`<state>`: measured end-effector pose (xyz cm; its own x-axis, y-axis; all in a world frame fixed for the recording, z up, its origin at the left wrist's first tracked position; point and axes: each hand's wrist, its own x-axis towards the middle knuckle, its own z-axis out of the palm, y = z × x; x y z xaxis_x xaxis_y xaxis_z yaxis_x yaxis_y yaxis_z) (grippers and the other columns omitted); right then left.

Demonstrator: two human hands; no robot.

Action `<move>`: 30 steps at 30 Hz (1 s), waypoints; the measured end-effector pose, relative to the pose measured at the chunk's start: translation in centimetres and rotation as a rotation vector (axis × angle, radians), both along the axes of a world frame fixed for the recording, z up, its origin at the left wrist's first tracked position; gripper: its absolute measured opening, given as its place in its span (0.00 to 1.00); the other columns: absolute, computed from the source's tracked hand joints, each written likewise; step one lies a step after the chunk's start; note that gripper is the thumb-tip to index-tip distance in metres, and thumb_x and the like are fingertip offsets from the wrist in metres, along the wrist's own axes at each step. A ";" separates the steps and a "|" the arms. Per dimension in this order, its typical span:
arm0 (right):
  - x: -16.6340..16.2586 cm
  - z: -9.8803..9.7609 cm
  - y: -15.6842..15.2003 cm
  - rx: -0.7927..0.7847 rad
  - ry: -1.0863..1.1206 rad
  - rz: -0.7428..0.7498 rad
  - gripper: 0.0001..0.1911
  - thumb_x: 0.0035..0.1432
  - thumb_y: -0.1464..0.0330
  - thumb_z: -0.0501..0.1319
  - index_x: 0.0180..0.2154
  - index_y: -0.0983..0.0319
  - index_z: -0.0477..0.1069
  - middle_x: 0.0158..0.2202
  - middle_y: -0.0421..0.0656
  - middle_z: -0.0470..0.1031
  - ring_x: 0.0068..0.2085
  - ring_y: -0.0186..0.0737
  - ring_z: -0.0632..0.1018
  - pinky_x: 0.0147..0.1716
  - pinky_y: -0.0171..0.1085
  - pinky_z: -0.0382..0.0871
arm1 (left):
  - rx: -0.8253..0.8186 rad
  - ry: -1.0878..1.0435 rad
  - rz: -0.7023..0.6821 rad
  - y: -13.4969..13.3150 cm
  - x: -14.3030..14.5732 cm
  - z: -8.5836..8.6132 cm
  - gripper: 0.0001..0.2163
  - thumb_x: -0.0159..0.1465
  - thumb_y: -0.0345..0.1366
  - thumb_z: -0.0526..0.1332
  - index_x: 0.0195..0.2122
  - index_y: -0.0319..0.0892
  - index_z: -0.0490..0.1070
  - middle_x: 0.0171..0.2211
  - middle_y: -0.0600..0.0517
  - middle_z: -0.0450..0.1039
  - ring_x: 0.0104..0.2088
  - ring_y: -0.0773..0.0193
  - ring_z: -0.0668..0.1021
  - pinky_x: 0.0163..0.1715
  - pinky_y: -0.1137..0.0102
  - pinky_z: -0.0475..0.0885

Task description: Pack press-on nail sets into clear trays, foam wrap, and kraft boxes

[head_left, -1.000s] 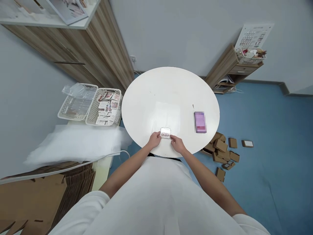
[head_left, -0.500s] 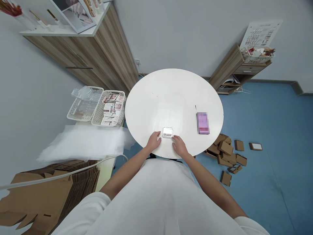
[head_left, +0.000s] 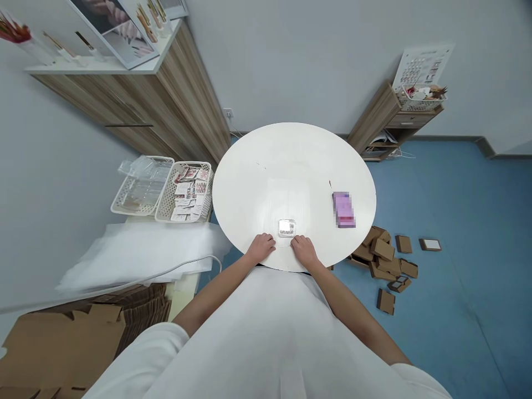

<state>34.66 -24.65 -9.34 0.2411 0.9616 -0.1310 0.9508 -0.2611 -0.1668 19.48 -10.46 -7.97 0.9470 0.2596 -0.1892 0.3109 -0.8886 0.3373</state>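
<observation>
A small clear plastic case (head_left: 286, 228) with a pale insert and a row of small items lies on the white round table (head_left: 291, 160), just beyond my hands. My left hand (head_left: 261, 247) rests near the table's front edge, fingers curled together. To its right, my right hand (head_left: 304, 250) is closed in the same way, its fingertips close to the case's near right corner. A faint line shows on the tabletop between both hands; whether it is clear film held by the fingers is too faint to make out. Neither hand visibly touches the case.
A purple, blurred rectangular object (head_left: 344, 209) lies on the table's right side. White baskets (head_left: 185, 191) with printed cards and clear plastic stand at left, above white sheets (head_left: 145, 252) and flattened cardboard (head_left: 70, 343). Several small brown boxes (head_left: 384, 250) lie on the floor at right.
Both hands have drawn back a little toward the table's front edge, away from the case's sides. Their fingers have curled in. The camera view has shifted slightly.
</observation>
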 end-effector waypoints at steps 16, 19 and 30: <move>0.6 2.3 -1.1 0.088 0.154 -0.156 0.12 0.61 0.69 0.45 0.35 0.60 0.65 0.36 0.44 0.67 0.37 0.38 0.67 0.37 0.37 0.56 | -0.006 -0.093 0.027 -0.8 1.1 1.2 0.08 0.62 0.32 0.48 0.31 0.42 0.65 0.34 0.49 0.69 0.36 0.63 0.71 0.43 0.64 0.60; 0.8 2.4 -1.8 0.146 0.136 -0.114 0.13 0.58 0.62 0.50 0.41 0.61 0.64 0.43 0.47 0.66 0.43 0.42 0.66 0.42 0.40 0.55 | -0.085 -0.084 0.051 -0.7 1.4 1.4 0.09 0.63 0.32 0.46 0.32 0.42 0.65 0.32 0.51 0.70 0.33 0.64 0.71 0.42 0.66 0.62; 3.8 2.2 -2.4 0.078 0.324 -0.193 0.16 0.62 0.65 0.43 0.34 0.60 0.67 0.38 0.43 0.71 0.39 0.37 0.71 0.39 0.37 0.59 | -0.366 -0.071 0.273 0.4 1.6 2.2 0.11 0.62 0.40 0.47 0.35 0.44 0.67 0.34 0.52 0.74 0.34 0.62 0.74 0.33 0.69 0.66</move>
